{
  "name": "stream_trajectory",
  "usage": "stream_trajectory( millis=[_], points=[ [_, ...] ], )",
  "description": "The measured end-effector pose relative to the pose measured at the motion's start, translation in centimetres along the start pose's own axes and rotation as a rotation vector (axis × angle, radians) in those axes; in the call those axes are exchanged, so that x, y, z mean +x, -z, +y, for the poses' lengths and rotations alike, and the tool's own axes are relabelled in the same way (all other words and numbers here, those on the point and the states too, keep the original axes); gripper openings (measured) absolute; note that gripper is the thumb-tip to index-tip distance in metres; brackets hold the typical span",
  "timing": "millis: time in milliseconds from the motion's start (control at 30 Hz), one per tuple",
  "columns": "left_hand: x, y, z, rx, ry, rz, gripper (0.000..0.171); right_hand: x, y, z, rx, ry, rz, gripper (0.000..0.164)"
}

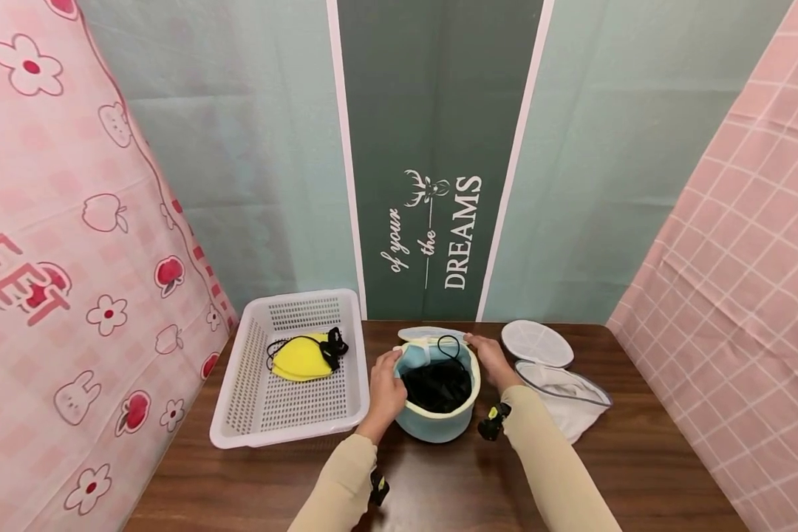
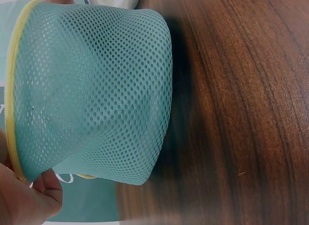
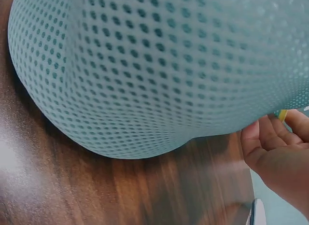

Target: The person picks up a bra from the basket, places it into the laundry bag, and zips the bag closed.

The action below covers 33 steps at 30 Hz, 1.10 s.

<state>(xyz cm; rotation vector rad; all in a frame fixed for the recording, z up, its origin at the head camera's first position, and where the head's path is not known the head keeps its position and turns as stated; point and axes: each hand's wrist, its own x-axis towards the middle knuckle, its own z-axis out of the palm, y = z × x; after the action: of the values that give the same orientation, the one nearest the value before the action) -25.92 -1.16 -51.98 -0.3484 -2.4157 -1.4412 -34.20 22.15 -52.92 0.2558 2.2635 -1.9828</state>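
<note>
A round light-blue mesh laundry bag with a yellow zip rim stands upright on the table, its top unzipped. Black fabric with a thin black cord lies inside. The bag's round lid is folded back behind the opening. My left hand pinches the rim on the left side; in the left wrist view, thumb and fingers close on the yellow edge. On the far right of the rim, my right hand grips the edge, its fingers curled at the yellow band in the right wrist view.
To the left stands a white plastic basket holding a yellow item with black cords. On the right lie a round white mesh piece and a white mesh bag with grey trim. Fabric curtains enclose the brown wooden table.
</note>
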Motion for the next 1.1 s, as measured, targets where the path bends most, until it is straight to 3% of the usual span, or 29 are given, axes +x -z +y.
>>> stream_trajectory(
  millis=[133, 333, 433, 567, 700, 733, 900, 1100],
  points=[
    [0.0, 0.0, 0.0, 0.003, 0.006, -0.001, 0.049, 0.0, -0.2, 0.2, 0.035, 0.018, 0.058, 0.048],
    [0.2, 0.1, 0.1, -0.007, 0.02, -0.03, 0.05, -0.3, -0.4, 0.0, 0.068, 0.078, 0.232, 0.038],
    [0.3, 0.1, 0.2, 0.0, 0.019, -0.029, 0.05, -0.3, -0.6, -0.4, 0.168, 0.082, 0.28, 0.036],
    [0.4, 0.1, 0.1, 0.0, 0.016, -0.019, 0.05, -0.3, -0.8, -1.0, 0.353, 0.079, 0.276, 0.031],
    [0.3, 0.1, -0.1, -0.012, 0.006, -0.019, 0.05, -0.4, -0.9, -1.6, 0.47, 0.088, 0.266, 0.012],
    [0.3, 0.1, -0.2, -0.011, 0.004, -0.021, 0.05, -0.5, -1.0, -1.6, 0.489, 0.096, 0.269, 0.007],
    [0.4, 0.3, -0.2, -0.017, 0.024, -0.038, 0.051, -0.5, -1.0, -2.1, 0.524, 0.141, 0.276, 0.019],
    [0.5, 0.3, -0.2, -0.013, 0.049, -0.053, 0.051, -0.5, -0.8, -2.5, 0.561, 0.153, 0.294, 0.017]
  ],
)
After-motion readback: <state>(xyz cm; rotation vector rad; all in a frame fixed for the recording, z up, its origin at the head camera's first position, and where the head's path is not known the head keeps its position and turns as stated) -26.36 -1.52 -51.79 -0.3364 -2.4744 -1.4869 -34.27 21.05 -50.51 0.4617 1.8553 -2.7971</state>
